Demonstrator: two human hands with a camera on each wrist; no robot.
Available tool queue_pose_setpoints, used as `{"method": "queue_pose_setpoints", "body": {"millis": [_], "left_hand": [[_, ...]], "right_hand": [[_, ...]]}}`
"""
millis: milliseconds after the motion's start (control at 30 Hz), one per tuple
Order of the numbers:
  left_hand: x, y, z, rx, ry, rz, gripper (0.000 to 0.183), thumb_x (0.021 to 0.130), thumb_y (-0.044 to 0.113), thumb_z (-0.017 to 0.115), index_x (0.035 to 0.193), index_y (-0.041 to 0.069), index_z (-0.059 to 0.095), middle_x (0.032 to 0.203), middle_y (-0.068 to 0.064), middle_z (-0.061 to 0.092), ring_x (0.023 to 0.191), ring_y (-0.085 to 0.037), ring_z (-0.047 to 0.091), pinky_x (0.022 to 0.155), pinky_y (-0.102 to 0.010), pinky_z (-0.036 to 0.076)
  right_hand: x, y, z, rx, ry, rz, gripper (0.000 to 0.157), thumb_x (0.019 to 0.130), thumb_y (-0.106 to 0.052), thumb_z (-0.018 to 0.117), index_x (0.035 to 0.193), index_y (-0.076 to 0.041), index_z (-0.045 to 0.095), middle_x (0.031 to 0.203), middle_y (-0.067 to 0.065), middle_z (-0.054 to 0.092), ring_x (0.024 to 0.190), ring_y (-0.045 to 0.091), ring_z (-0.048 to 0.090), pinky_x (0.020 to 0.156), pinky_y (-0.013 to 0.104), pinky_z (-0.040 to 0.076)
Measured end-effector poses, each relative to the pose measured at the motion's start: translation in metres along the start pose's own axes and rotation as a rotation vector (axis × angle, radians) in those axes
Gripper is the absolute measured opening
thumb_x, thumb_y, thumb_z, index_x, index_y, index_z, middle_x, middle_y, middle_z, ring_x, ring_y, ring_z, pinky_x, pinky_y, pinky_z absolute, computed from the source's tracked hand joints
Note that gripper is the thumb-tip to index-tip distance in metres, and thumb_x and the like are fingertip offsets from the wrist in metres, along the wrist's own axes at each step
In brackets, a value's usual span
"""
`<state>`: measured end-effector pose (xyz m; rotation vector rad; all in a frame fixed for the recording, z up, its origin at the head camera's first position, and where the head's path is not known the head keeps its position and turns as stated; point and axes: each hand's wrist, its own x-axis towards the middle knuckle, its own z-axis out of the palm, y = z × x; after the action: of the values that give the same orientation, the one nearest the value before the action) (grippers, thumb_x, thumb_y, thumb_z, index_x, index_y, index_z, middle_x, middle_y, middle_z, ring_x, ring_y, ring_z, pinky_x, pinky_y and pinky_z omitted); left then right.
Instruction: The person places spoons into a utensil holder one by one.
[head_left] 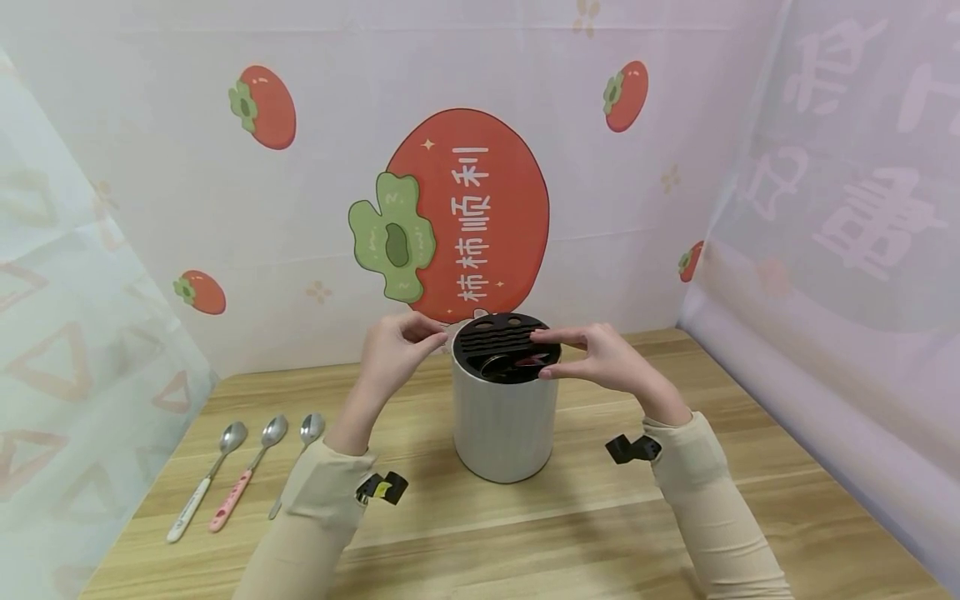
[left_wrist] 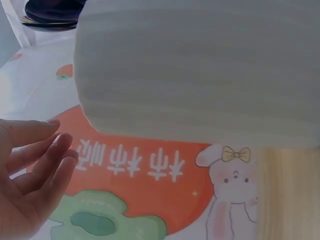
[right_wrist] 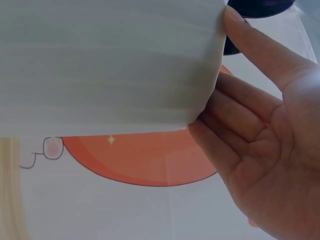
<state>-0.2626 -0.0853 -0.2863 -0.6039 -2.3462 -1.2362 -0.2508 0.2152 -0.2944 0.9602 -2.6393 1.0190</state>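
A white cylindrical utensil holder (head_left: 504, 429) with a black slotted top (head_left: 495, 337) stands upright on the table. Dark, glossy, spoon-like heads (head_left: 495, 364) show at the front opening of its top; the left wrist view catches their rounded edges (left_wrist: 52, 12). My left hand (head_left: 393, 354) hovers beside the holder's left rim, fingers slightly bent and nothing held, as the left wrist view confirms. On the other side, my right hand (head_left: 600, 358) touches the top's right edge with extended fingers and thumb. In the right wrist view the fingers (right_wrist: 235, 135) partly disappear behind the rim.
Three spoons lie side by side at the left of the wooden table: one white-handled (head_left: 191, 508), one pink-handled (head_left: 232, 500), one all metal (head_left: 310, 429), partly behind the left sleeve. Printed cloth (head_left: 637, 208) hangs behind and along both sides.
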Motion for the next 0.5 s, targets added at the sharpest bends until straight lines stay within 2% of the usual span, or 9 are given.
{"method": "queue_pose_setpoints", "body": {"millis": [233,367,500], "left_hand": [[-0.009,-0.021,-0.001,0.003,0.066,-0.06,0.007,0.076,0.016,0.068,0.078,0.01,0.066,0.071,-0.003,0.064,0.062,-0.014,0.057,0.058,-0.025,0.047],[-0.014,-0.035,-0.002,0.007,0.109,-0.094,0.008,0.075,0.013,0.068,0.078,0.007,0.064,0.071,-0.006,0.063,0.062,-0.016,0.055,0.059,-0.024,0.045],[-0.02,-0.047,-0.004,0.042,0.119,-0.117,0.009,0.075,0.012,0.067,0.079,0.006,0.063,0.071,-0.007,0.061,0.063,-0.017,0.054,0.058,-0.024,0.044]], "right_hand": [[0.0,-0.003,-0.001,0.004,0.008,0.014,0.052,0.07,-0.041,0.07,0.118,-0.022,0.058,0.121,-0.009,0.056,0.114,0.006,0.049,0.097,0.035,0.038],[-0.002,-0.019,-0.004,0.018,-0.001,0.014,0.05,0.072,-0.03,0.071,0.118,-0.014,0.058,0.121,0.001,0.056,0.114,0.015,0.05,0.097,0.039,0.038],[-0.004,-0.035,-0.007,0.019,-0.006,0.021,0.049,0.073,-0.024,0.072,0.117,-0.01,0.058,0.12,0.006,0.056,0.114,0.019,0.05,0.096,0.04,0.038]]}}
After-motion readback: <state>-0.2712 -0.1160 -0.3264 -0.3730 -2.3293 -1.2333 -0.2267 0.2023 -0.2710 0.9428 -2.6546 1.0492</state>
